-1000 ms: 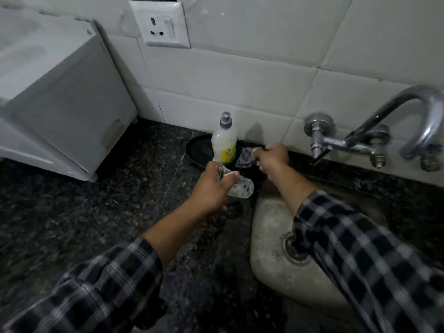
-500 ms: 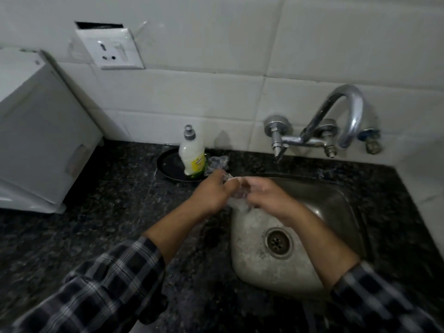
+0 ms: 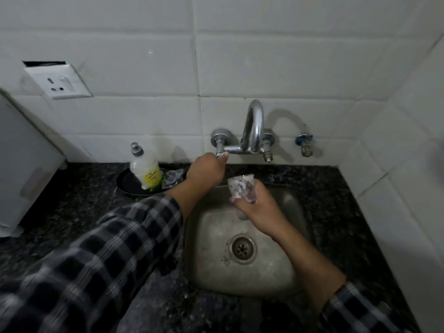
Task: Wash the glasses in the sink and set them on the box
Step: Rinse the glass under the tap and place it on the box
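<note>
Getting ready to rinse, by the look of it: holding the soapy glass (image 3: 241,189) in the right hand (image 3: 255,209), mid-frame over the sink (image 3: 240,275), and gripping the tap handle (image 3: 219,155) with curled left hand (image 3: 206,170). Next, probably: turning water on, keeping glass under the spout (image 3: 255,121).

My shirt sleeves (image 3: 108,248) are checked in black and pale grey-white. The counter (image 3: 79,212) is black granite flecked with grey, the wall tiles (image 3: 288,68) white, the sink (image 3: 276,267) dull steel grey, the tap (image 3: 254,123) bright chrome. The dish-soap bottle (image 3: 144,171) is milky white with a yellow label and grey cap (its tray (image 3: 127,185) is black). The glass (image 3: 241,188) is clear, smeared with white foam.
</note>
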